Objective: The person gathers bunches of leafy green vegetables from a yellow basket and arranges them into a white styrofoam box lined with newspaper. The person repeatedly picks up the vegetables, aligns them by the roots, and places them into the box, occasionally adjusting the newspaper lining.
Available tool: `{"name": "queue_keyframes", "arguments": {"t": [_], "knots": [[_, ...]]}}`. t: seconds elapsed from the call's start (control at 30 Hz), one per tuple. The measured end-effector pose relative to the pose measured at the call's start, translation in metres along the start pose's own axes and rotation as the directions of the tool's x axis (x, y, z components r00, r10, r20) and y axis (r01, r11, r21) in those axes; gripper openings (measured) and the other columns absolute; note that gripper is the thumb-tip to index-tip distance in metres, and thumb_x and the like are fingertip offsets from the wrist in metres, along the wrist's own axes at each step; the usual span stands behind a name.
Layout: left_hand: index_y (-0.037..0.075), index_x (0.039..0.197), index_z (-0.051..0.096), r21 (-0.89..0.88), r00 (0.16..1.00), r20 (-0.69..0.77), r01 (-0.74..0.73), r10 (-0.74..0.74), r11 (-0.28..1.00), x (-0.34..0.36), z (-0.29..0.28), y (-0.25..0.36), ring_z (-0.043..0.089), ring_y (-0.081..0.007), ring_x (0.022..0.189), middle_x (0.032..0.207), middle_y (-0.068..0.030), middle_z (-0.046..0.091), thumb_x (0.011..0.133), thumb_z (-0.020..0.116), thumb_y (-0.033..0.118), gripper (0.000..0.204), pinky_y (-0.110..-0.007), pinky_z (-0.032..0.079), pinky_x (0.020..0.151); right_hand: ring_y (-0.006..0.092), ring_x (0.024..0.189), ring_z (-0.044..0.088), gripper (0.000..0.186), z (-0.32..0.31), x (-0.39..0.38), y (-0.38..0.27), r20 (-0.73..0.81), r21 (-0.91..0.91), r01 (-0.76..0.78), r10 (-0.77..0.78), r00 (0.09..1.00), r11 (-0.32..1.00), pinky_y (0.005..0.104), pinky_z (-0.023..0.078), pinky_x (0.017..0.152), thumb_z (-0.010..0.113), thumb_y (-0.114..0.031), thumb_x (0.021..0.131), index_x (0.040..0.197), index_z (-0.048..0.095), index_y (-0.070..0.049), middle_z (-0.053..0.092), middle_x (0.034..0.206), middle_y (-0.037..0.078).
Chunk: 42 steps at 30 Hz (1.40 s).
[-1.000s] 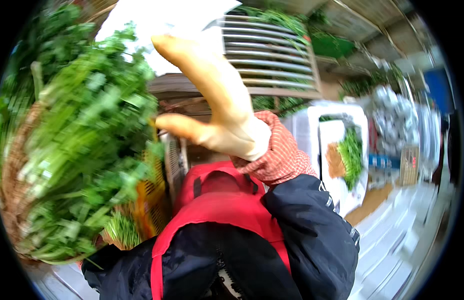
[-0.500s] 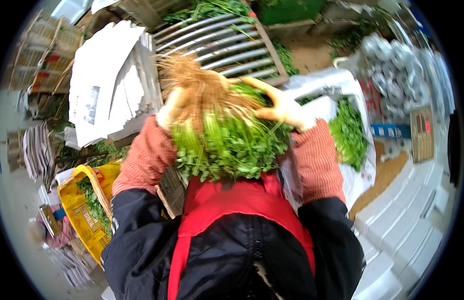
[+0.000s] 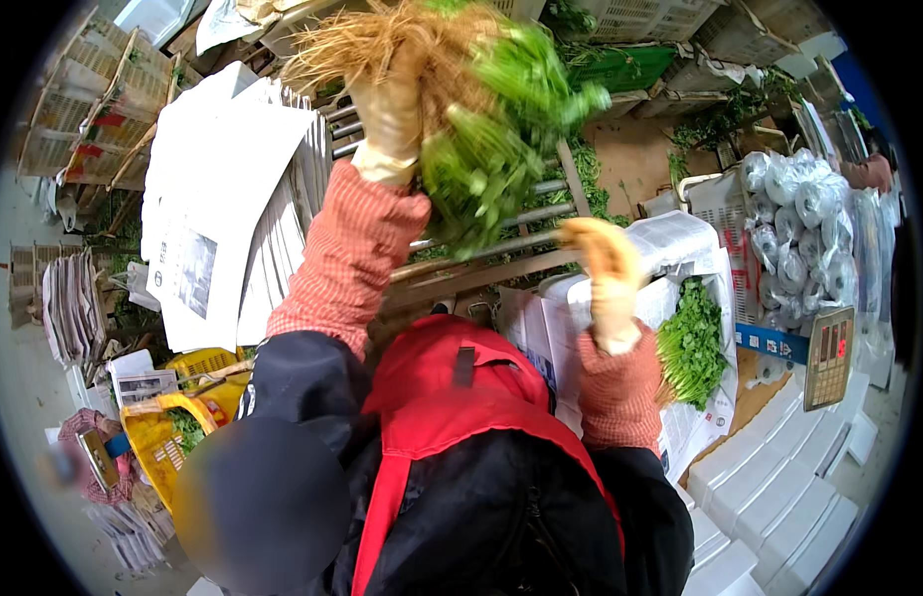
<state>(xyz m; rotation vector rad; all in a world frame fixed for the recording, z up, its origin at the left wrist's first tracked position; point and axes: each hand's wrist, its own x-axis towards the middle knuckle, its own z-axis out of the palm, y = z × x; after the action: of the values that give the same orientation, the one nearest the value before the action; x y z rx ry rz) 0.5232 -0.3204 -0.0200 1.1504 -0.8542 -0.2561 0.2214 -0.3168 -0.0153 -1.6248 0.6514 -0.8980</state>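
Observation:
My left hand, in a pale glove, is closed around a bunch of leafy greens by its root end. Long brown roots fan out above the fist, and the green leaves hang to the right, smeared by motion. The bunch is held up over a rack of metal bars. Apart from it, my right hand, also gloved and somewhat blurred, is raised with its fingers stretched and bent to the left, nothing seen in them. More trimmed-looking greens lie on newspaper beside my right forearm.
A thick newspaper stack stands left of the rack. At the lower left is a yellow basket with greens inside. On the right are rolled clear plastic bags, a scale display and white foam boxes. Crates line the back.
The bunch has gone up and away from my body in my left hand, its leaves swinging right. My right hand has come off the bunch and moved down and to the right.

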Motion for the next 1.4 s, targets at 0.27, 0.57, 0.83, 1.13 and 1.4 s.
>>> {"name": "queue_keyframes", "arguments": {"t": [0.27,0.57,0.83,1.13,1.4], "knots": [[0.003,0.118,0.054,0.572,0.948,0.187,-0.317,0.256,0.757,-0.045,0.031,-0.026,0.054,-0.0272,0.101,0.112,-0.0118,0.058,0.09,0.057,0.023,0.035,-0.04,0.042,0.089,0.0309,0.124,0.041,0.076,0.096,0.084,0.119,0.477,0.838,-0.528,0.285,0.832,0.138,0.0483,0.036,0.1,0.044,-0.061,0.088,0.137,0.032,-0.005,0.041,0.136,0.017],[0.007,0.109,0.059,0.405,0.98,0.185,-0.002,-0.079,0.914,-0.246,-0.039,-0.076,0.035,-0.0397,0.131,0.133,-0.0194,0.046,0.078,0.062,0.002,0.031,-0.044,0.03,0.107,0.0246,0.12,0.043,0.076,0.083,0.004,0.259,0.111,0.705,-0.525,0.657,0.745,0.476,0.0412,0.036,0.101,0.063,-0.05,0.083,0.137,0.035,-0.004,0.044,0.134,0.009],[0.005,0.117,0.055,0.592,0.911,0.371,-0.082,-0.181,0.801,-0.257,-0.054,-0.078,0.032,-0.0418,0.129,0.136,-0.0199,0.039,0.076,0.064,0.01,0.043,-0.049,0.027,0.107,0.0288,0.115,0.048,0.07,0.1,0.058,0.163,-0.243,0.11,-0.352,0.368,0.898,0.93,0.0383,0.033,0.103,0.071,-0.031,0.081,0.134,0.037,0.0,0.051,0.126,0.016],[0.001,0.112,0.057,0.441,0.539,0.095,0.731,-0.837,0.521,-0.243,-0.12,-0.054,0.064,-0.0194,0.089,0.103,-0.0096,0.065,0.087,0.058,0.015,0.029,-0.029,0.051,0.077,0.0287,0.114,0.052,0.058,0.042,0.075,0.158,-0.304,-0.562,-0.309,0.156,0.94,0.767,0.0377,0.04,0.101,0.066,-0.021,0.084,0.135,0.043,-0.003,0.053,0.127,0.019],[0.003,0.11,0.052,-0.65,0.142,0.413,0.737,-0.9,-0.182,-0.222,-0.071,-0.102,0.063,-0.0252,0.086,0.099,-0.0128,0.062,0.096,0.044,0.017,0.022,-0.038,0.054,0.079,0.0231,0.09,0.064,0.031,0.179,0.055,0.129,0.36,-0.48,-0.062,0.261,0.896,0.875,0.0301,0.05,0.08,0.058,-0.011,0.084,0.115,0.061,-0.006,0.066,0.104,0.015]]}}
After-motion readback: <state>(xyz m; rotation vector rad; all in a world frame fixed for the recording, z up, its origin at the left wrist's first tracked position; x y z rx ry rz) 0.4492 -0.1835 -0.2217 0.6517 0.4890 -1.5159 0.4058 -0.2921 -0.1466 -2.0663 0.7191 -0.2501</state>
